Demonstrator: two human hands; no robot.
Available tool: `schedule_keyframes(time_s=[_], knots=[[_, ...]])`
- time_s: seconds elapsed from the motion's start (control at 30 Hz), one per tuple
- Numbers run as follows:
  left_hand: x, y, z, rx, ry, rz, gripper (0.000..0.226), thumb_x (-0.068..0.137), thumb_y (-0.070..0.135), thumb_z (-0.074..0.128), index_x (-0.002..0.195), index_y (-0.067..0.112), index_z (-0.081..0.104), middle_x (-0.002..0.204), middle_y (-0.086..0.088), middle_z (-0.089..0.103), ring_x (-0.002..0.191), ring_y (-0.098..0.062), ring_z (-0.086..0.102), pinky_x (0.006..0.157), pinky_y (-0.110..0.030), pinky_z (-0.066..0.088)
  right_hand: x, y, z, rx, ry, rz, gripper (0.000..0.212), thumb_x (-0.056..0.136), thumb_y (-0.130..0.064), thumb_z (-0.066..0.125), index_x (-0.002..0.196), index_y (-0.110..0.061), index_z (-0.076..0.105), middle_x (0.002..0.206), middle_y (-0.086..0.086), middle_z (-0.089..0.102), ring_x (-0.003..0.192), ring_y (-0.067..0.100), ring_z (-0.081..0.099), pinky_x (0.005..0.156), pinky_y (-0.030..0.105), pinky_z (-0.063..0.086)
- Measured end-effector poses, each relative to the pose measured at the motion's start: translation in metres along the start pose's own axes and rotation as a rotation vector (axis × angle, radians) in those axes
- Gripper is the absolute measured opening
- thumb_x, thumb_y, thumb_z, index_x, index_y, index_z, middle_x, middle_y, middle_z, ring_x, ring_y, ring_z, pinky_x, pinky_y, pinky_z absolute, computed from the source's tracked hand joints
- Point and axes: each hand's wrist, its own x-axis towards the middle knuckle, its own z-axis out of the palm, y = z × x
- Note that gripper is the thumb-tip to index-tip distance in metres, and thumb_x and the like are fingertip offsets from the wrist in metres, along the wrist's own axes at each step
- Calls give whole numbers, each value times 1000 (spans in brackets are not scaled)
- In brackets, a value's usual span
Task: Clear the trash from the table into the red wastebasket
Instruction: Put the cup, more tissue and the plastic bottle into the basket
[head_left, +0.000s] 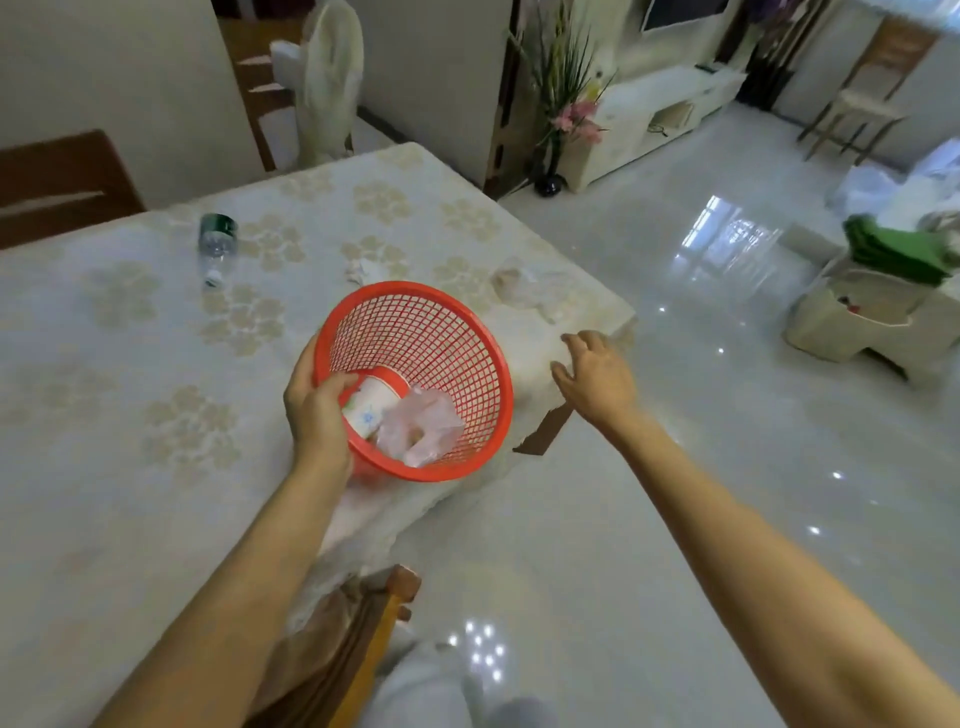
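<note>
So the left hand (317, 410) is clamped on the near rim of the red basket (415, 332), thumb hooked inside, fingers around the outside. The basket is tipped with its mouth facing up toward the person and sits at the desk's (104, 389) edge, I'd guess so stuff can be dropped or swept straight in without lifting it high. Already inside, right next to the left thumb: a paper cup (371, 402) on its side and a crumpled clear bag (421, 423).

The right hand (597, 376) is empty, fingers spread and loose, hovering over the desk's corner just right of the basket. Looks to me like it's heading for the next piece of trash, which makes sense with one hand steadying the basket and the other free to grab.

What's left on the desk:
- a crumpled clear wrapper (530, 288), just beyond the right hand, closest thing to it
- a small wad of tissue (366, 270), past the far rim of the basket
- a plastic bottle (217, 247) lying on its side, well off beyond and left of the left hand

My read is roughly halfway done. The wrapper seems the obvious next grab. The bottle is the far one, so the basket probably needs sliding over that way, and it may roll if nudged.
</note>
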Motion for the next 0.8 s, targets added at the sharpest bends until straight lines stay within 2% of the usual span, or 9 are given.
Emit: schedule_keyframes(time_s=[0.07, 0.13, 0.33, 0.4, 0.47, 0.57, 0.67, 0.73, 0.8], knots=[[13, -7, 19, 6, 34, 13, 61, 76, -16, 44, 129, 11, 57, 110, -2, 66, 81, -3, 67, 63, -14, 52, 43, 7, 14, -26, -48, -32, 52, 92, -34, 53, 136, -8, 43, 137, 19, 49, 132, 36, 39, 107, 45, 37], [24, -15, 35, 39, 52, 42, 60, 78, -15, 44, 129, 13, 57, 110, 2, 66, 82, -2, 68, 62, -13, 52, 83, 13, 31, -60, -95, -56, 56, 91, -37, 53, 139, -10, 39, 143, 18, 43, 136, 35, 34, 108, 46, 34], [59, -39, 76, 157, 193, 84, 59, 77, -11, 51, 131, 12, 57, 125, -6, 65, 103, -17, 64, 79, -16, 54, 200, 37, 83, -132, -201, -139, 68, 89, -42, 57, 144, -15, 29, 152, 16, 30, 142, 35, 24, 111, 48, 30], [68, -43, 94, 164, 275, 82, 57, 77, -11, 53, 127, 15, 59, 118, 1, 66, 94, -7, 65, 74, -11, 52, 236, 45, 98, -151, -236, -171, 71, 87, -42, 59, 144, -15, 27, 153, 16, 29, 143, 35, 23, 111, 48, 31], [77, -46, 113, 128, 344, 90, 57, 76, -12, 52, 122, 21, 61, 108, 10, 67, 87, 3, 65, 74, -14, 51, 268, 52, 113, -149, -270, -208, 74, 85, -40, 63, 144, -15, 27, 152, 17, 29, 142, 35, 24, 110, 47, 32], [90, -50, 135, 106, 443, 76, 57, 73, -11, 51, 113, 28, 65, 104, 15, 69, 96, -5, 65, 81, -22, 50, 306, 61, 130, -140, -308, -255, 77, 81, -38, 67, 143, -12, 29, 147, 18, 34, 136, 37, 32, 105, 47, 35], [101, -52, 152, 94, 510, 81, 58, 71, -10, 53, 110, 30, 68, 98, 18, 74, 95, -5, 66, 84, -27, 50, 331, 69, 138, -135, -315, -310, 66, 83, -33, 65, 139, -12, 35, 132, 18, 49, 121, 38, 48, 95, 45, 42], [105, -53, 164, 71, 547, 81, 58, 72, -14, 51, 116, 21, 64, 93, 20, 75, 89, -1, 68, 80, -24, 52, 344, 73, 140, -87, -308, -348, 51, 85, -26, 61, 131, -12, 44, 121, 19, 57, 109, 38, 56, 85, 43, 46], [109, -54, 173, 58, 574, 95, 57, 73, -16, 50, 118, 16, 63, 93, 18, 75, 89, -3, 68, 81, -25, 53, 352, 76, 138, 5, -276, -351, 39, 85, -19, 57, 123, -12, 52, 113, 18, 62, 102, 37, 61, 77, 41, 49]])
